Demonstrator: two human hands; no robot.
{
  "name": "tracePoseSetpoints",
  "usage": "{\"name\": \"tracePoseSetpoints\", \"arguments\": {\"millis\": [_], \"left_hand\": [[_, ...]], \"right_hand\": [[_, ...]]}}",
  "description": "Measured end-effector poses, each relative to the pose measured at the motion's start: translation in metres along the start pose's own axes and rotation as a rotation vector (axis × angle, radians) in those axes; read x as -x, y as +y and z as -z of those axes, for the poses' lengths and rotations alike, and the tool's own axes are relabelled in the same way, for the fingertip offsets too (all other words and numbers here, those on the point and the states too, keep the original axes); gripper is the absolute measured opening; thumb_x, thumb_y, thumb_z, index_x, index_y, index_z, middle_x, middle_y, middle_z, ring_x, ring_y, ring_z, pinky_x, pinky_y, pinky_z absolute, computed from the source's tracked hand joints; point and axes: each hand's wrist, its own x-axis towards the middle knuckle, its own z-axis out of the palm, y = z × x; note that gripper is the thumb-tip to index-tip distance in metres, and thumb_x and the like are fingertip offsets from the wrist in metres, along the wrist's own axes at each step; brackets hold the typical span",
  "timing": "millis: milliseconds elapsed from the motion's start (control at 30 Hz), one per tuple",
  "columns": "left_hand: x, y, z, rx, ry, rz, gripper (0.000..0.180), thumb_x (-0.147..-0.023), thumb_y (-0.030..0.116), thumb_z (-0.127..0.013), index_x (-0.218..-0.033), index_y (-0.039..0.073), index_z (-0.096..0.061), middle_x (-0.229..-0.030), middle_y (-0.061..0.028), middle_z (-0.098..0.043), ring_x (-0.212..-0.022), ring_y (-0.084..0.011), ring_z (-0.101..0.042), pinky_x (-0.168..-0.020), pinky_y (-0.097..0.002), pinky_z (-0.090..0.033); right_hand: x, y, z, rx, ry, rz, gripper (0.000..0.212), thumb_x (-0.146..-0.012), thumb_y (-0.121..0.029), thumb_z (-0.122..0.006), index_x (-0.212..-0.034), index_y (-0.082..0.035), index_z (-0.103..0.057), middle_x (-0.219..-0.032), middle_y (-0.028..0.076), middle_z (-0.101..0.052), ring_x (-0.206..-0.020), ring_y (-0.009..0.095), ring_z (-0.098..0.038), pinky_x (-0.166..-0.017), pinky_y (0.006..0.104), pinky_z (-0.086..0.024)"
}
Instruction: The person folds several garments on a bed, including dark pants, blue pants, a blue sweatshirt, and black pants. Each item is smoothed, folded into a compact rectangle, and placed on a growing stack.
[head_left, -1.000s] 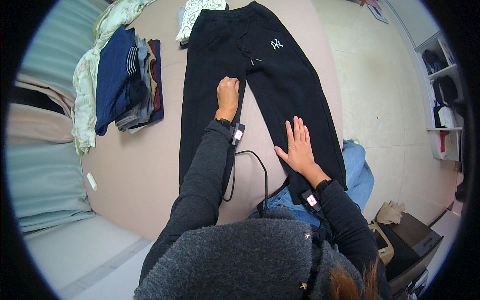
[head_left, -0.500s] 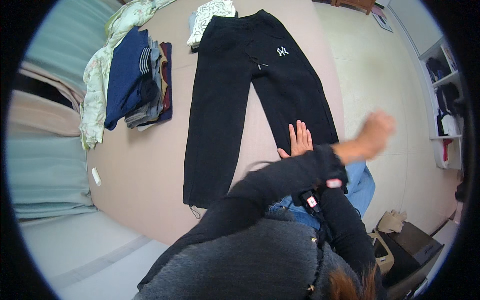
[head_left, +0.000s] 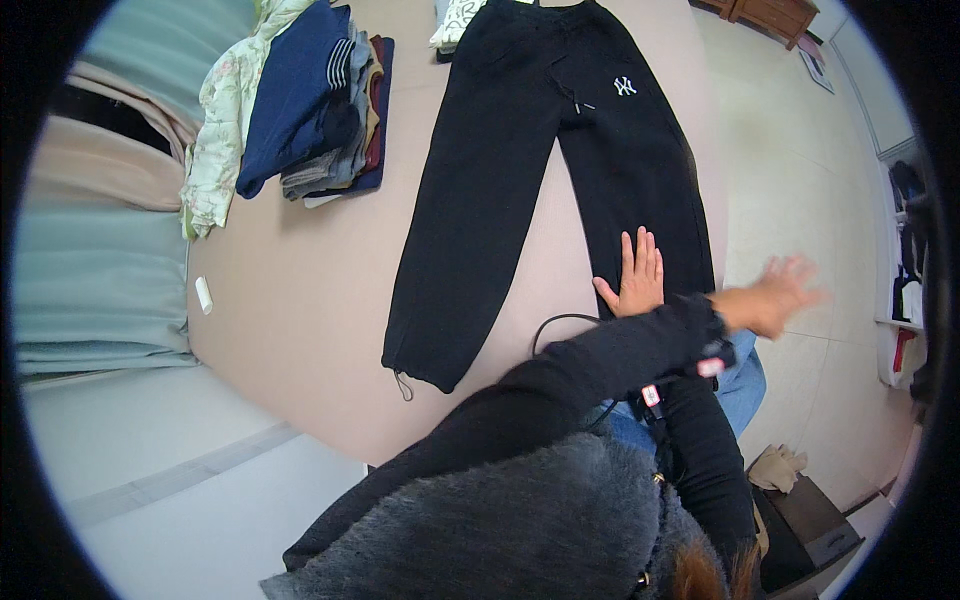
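Black sweatpants (head_left: pixel 500 190) lie spread out on the bed, waist at the far end, with a white emblem near the right hip and a drawstring at the waist. My right hand (head_left: pixel 637 275) rests flat on the lower part of the right-hand leg, fingers stretched out. Over my right arm crosses my left arm, carrying my left hand (head_left: pixel 772 297) past the bed's right edge. That hand is slightly blurred, its fingers spread and nothing in them. The hem of the right-hand leg is hidden behind my sleeves.
A stack of folded clothes (head_left: pixel 340 150), topped by navy cloth, sits on the bed (head_left: pixel 290 310) beside floral fabric (head_left: pixel 215 150). Folded white patterned cloth (head_left: pixel 452 25) lies beyond the waist. A small white object (head_left: pixel 204 295) is near the left edge. Shelves (head_left: pixel 905 270) stand right.
My left hand has opened from a closed, blurred shape to spread fingers. My right hand stays flat on the pant leg. The whole view has shifted, moving the scene rightward.
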Motion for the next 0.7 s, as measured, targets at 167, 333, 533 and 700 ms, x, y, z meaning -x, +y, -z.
{"name": "tracePoseSetpoints", "arguments": {"millis": [167, 333, 533, 700], "left_hand": [[0.214, -0.087, 0.12, 0.045, 0.527, 0.219, 0.075, -0.081, 0.021, -0.072, -0.147, 0.002, -0.041, -0.148, -0.0214, -0.043, -0.138, -0.0356, -0.039, -0.116, -0.0453, -0.03], [0.419, -0.061, 0.159, -0.594, 0.035, 0.953, 0.07, -0.096, 0.036, -0.056, -0.154, 0.007, -0.03, -0.16, -0.0198, -0.026, -0.149, -0.0375, -0.02, -0.119, -0.052, -0.019], [0.441, -0.003, 0.14, -0.422, 0.094, 0.97, 0.059, -0.094, 0.02, -0.06, -0.148, 0.004, -0.04, -0.152, -0.0212, -0.036, -0.135, -0.0373, -0.038, -0.112, -0.0485, -0.032], [0.33, 0.014, 0.163, 0.259, 0.175, 0.737, 0.019, -0.093, 0.009, -0.061, -0.105, -0.001, -0.071, -0.087, -0.0118, -0.068, -0.074, -0.0195, -0.064, -0.069, -0.0298, -0.051]], "right_hand": [[0.001, 0.005, -0.002, -0.066, -0.045, 0.108, 0.091, -0.093, -0.057, -0.053, -0.156, -0.001, -0.018, -0.162, 0.025, -0.011, -0.151, 0.039, -0.009, -0.122, 0.0495, -0.011], [-0.003, -0.001, 0.027, -0.14, -0.053, 0.043, 0.087, -0.092, -0.044, -0.062, -0.156, -0.003, -0.019, -0.162, 0.026, -0.011, -0.15, 0.04, -0.012, -0.121, 0.0498, -0.014], [0.024, 0.07, 0.137, -1.003, -0.256, -0.191, 0.035, -0.093, -0.009, -0.061, -0.128, -0.005, -0.062, -0.123, 0.014, -0.065, -0.12, 0.027, -0.059, -0.11, 0.0381, -0.042], [0.102, 0.085, 0.198, -0.47, -0.391, 0.042, 0.067, -0.071, -0.007, -0.075, -0.135, -0.013, -0.056, -0.142, 0.014, -0.051, -0.14, 0.035, -0.038, -0.115, 0.0484, -0.035]]}}
